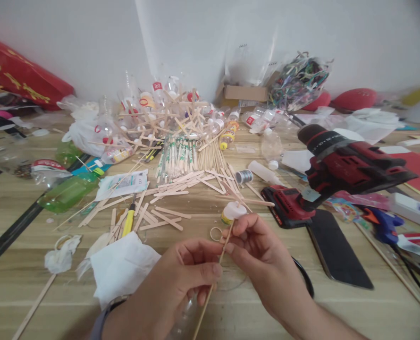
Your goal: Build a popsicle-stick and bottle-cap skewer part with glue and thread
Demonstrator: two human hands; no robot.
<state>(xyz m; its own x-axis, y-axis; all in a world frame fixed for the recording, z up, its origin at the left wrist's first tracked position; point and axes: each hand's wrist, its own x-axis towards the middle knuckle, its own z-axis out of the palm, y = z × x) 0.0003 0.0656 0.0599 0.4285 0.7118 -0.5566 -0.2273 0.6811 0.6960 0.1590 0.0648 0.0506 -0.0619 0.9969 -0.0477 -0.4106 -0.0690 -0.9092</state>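
A thin bamboo skewer (205,309) runs slantwise between my two hands, its lower end reaching the bottom of the view. My left hand (192,271) is closed on the middle of the skewer, thumb on top. Higher up, my right hand (256,245) pinches it between thumb and fingers. Just beyond the skewer's upper part are a white round piece (234,210) and flat wooden craft sticks (254,201); whether they are joined to it I cannot tell. A small ring (216,233) lies beside my fingers. Under my left hand a clear plastic object (185,318) shows partly.
A red cordless drill (351,165) and a black phone (339,248) lie at right, near a blue glue gun (385,226). Loose craft sticks (167,217), a yellow utility knife (128,221) and white tissue (121,264) lie left. Plastic bottles (155,97) crowd the back.
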